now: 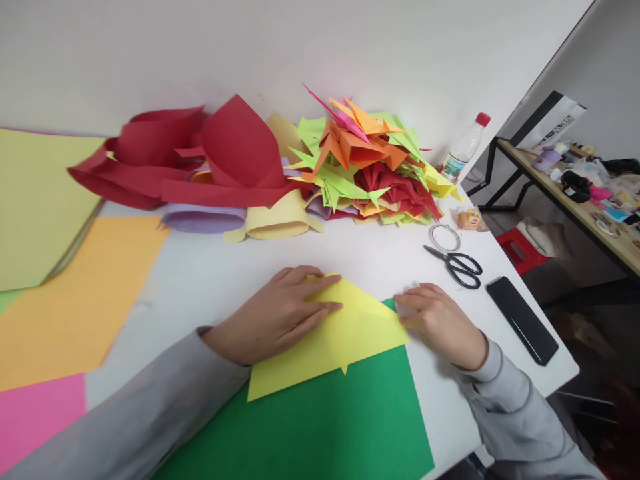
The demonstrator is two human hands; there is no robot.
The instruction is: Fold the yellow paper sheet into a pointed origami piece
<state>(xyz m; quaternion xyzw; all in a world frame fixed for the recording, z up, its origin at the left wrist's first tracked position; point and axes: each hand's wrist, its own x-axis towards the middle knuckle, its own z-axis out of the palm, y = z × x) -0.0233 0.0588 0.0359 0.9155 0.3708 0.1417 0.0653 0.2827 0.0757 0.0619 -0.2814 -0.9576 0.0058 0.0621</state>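
A folded sheet of yellow paper (367,325) lies on top of a large green sheet (345,427). It has a peak at the far side, slanting sides and a small point poking out below its near edge. My left hand (285,310) rests flat on its left part, fingers spread and pointing right. At the right slanted edge, my right hand (440,323) has its fingers curled, with thumb and fingertips at the yellow paper. A small corner of the green sheet shows beside those fingertips. The exact contact there is partly hidden.
Scissors (463,268), a tape roll (444,238), a black phone (521,320) and a bottle (465,147) are at the right. Along the wall lie folded paper stars (360,157) and red paper shapes (243,147). Orange sheets (75,313) and a pink sheet (43,417) lie left.
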